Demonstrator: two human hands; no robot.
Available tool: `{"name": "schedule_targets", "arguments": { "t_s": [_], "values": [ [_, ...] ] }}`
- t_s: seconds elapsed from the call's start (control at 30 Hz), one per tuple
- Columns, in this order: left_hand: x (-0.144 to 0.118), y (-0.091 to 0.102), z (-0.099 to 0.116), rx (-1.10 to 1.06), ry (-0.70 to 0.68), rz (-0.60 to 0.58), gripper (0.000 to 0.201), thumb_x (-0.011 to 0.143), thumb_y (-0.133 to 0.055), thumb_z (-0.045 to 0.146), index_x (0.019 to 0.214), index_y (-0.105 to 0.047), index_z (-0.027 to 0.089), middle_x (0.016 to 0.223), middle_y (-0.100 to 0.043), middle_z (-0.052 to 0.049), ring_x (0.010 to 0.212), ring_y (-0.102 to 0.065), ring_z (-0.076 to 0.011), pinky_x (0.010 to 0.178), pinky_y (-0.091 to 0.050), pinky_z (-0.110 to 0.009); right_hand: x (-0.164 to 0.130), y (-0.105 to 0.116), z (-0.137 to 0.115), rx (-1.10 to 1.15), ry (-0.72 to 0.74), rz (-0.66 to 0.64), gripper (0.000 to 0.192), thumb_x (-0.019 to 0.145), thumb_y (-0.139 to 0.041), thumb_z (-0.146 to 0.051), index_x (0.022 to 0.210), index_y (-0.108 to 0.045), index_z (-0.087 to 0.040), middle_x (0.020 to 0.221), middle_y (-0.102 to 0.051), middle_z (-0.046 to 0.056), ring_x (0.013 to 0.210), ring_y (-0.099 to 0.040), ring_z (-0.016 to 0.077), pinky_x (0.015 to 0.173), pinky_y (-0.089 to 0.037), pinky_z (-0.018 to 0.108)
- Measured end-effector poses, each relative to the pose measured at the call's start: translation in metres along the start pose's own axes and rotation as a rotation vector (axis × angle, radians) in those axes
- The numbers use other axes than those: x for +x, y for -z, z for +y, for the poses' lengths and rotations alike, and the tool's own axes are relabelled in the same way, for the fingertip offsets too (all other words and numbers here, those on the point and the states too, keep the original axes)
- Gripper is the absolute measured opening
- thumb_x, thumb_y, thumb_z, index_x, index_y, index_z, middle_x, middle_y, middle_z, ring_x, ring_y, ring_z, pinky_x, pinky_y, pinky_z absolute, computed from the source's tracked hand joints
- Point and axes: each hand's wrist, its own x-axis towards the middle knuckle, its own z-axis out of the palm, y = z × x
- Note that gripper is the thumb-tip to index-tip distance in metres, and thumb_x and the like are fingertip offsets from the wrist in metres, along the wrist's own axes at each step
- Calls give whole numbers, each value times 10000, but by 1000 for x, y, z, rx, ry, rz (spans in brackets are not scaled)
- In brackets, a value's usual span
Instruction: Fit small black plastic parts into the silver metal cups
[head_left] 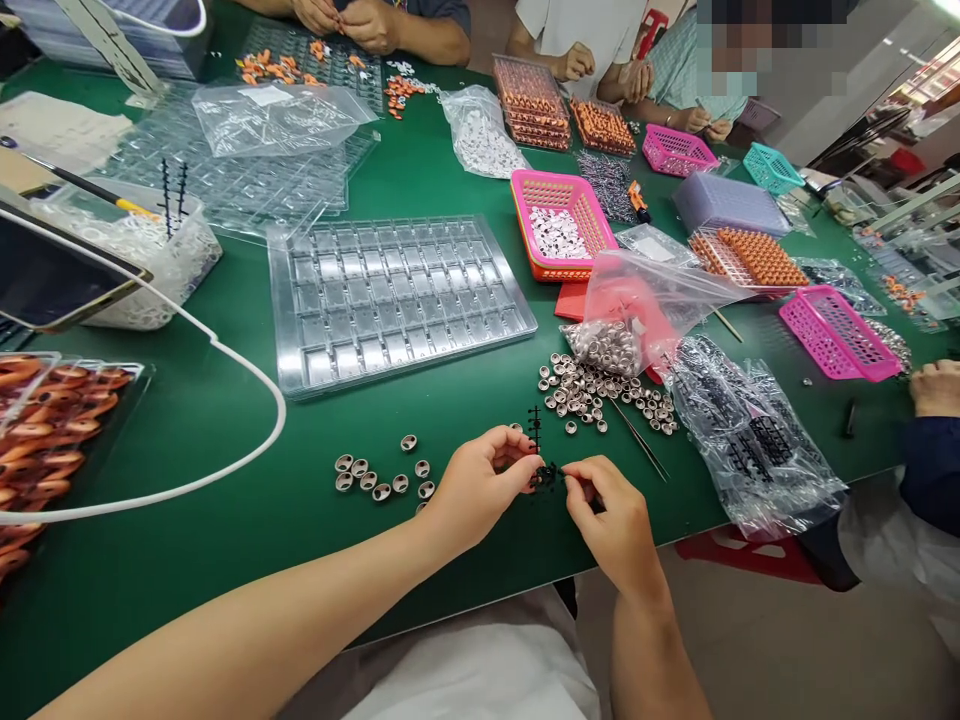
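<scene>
Low in the frame's centre, the left hand (480, 485) and right hand (611, 520) pinch one small black part (546, 476) between closed fingertips, steadying it from both ends. Metal rings (382, 480) lie loose just left, within easy reach.

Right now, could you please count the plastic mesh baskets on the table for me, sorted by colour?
Pink baskets: 3 — one holding white parts, one at the far side, one at the right
Teal basket: 1
Total: 4
</scene>
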Motion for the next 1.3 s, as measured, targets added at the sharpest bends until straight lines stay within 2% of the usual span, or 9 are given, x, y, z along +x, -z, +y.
{"name": "schedule_targets", "arguments": {
  "t_s": [0.13, 0.27, 0.5, 0.63, 0.73, 0.87, 0.97, 1.17, 1.3],
  "values": [
    [-2, -1, -2, 111, -77, 1, 182, 793, -667, 330, 856, -606, 171, 795, -630, -16, 740, -613, -162, 685, -531, -277, 1, -4, -9, 172, -82, 37, 76, 894, -586, -255, 938, -637, -221, 869, -607, 38, 728, -562, 169, 658, -454, 279],
    [-5, -2, 0, 224, -104, 8, 168, 801, -651, 344, 822, -619, 181, 762, -638, -12, 707, -606, -167, 659, -509, -262, 4, -11, -20, 319, -141, 27, 123, 894, -584, -273, 797, -623, -209, 751, -571, 6, 644, -525, 141, 583, -415, 246],
    [-5, -3, 3, 246, -158, -35, 207, 805, -624, 394, 799, -624, 187, 744, -640, -22, 698, -611, -189, 668, -513, -278, 10, -13, -22, 422, -204, -2, 146, 872, -576, -241, 736, -574, -187, 707, -524, -18, 607, -463, 115, 542, -349, 221],
    [-7, -3, 0, 247, -174, -61, 222, 796, -652, 394, 900, -652, 197, 863, -680, -45, 811, -643, -210, 755, -527, -291, 9, -15, -19, 500, -269, 32, 167, 870, -575, -287, 746, -562, -176, 658, -490, -29, 579, -417, 108, 527, -326, 221],
    [-8, -3, 0, 251, -170, -77, 229, 784, -674, 385, 917, -655, 200, 902, -691, -49, 849, -651, -215, 784, -525, -292, 8, -16, -18, 568, -298, 68, 190, 866, -585, -322, 752, -557, -173, 652, -472, -32, 576, -394, 103, 523, -324, 218],
    [-10, -5, 6, 302, -147, -84, 223, 802, -654, 406, 820, -659, 183, 797, -684, -40, 757, -633, -198, 704, -501, -271, 6, -16, -20, 643, -305, 69, 216, 856, -612, -358, 750, -569, -175, 653, -478, -28, 577, -395, 105, 514, -329, 214],
    [-12, -6, 9, 295, -127, -77, 235, 803, -654, 415, 816, -661, 181, 787, -686, -39, 736, -618, -189, 677, -481, -260, 5, -16, -20, 696, -329, 85, 238, 831, -652, -384, 734, -581, -178, 640, -478, -28, 566, -388, 104, 497, -326, 211],
    [-13, -6, 5, 222, -89, -69, 227, 788, -675, 396, 818, -656, 171, 762, -670, -32, 717, -595, -173, 668, -464, -258, 2, -15, -16, 705, -343, 66, 266, 834, -655, -424, 741, -605, -180, 637, -485, -27, 560, -381, 105, 495, -324, 214],
    [-11, -7, 5, 98, -44, -85, 250, 753, -716, 393, 798, -655, 155, 713, -641, -21, 684, -580, -156, 660, -465, -264, 1, -16, -8, 736, -353, 25, 266, 827, -668, -425, 752, -619, -174, 631, -488, -26, 549, -372, 100, 495, -305, 220]
  ]
}}
